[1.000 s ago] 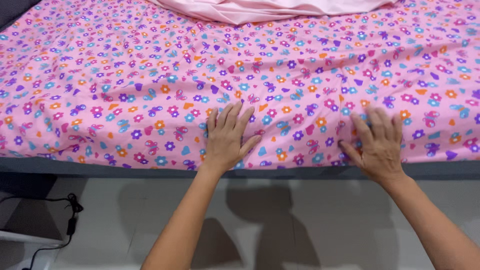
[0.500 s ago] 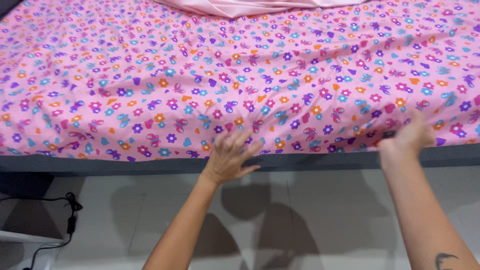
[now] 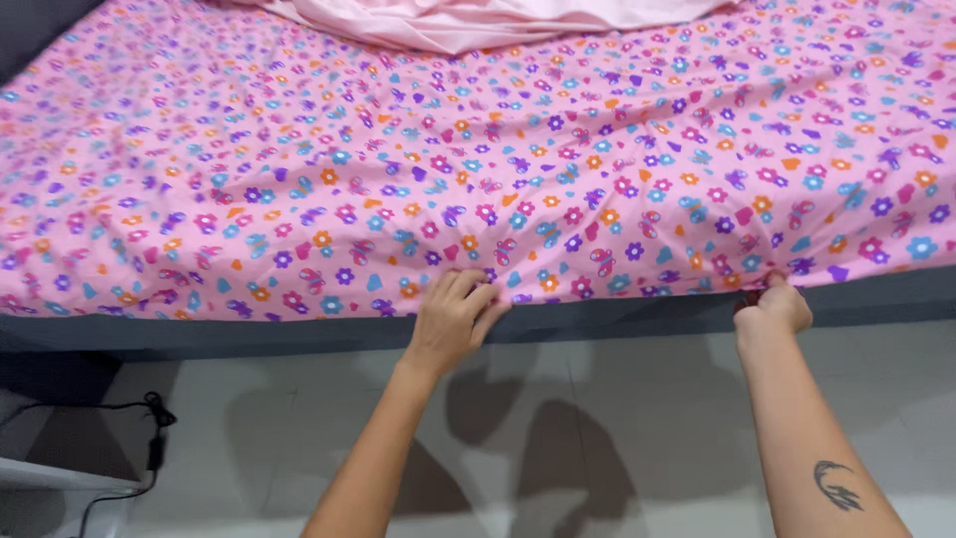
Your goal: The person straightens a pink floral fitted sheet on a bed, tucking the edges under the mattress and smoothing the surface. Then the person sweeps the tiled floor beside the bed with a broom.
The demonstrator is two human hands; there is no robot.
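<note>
At the near edge of the bed, the pink flowered sheet is gripped by both hands. Its hem is pinched by the left hand, with the fingers curled over the edge, and by the right hand, closed into a small fist on the cloth. The sheet is spread, wrinkled, over the dark grey mattress. A plain pink cloth is seen bunched at the far side. A black cable lies on the pale floor at the lower left.

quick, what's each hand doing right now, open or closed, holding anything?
Left hand: closed, fingers pinching the near edge of the flowered pink sheet.
Right hand: closed in a fist, gripping the same sheet edge.
</note>
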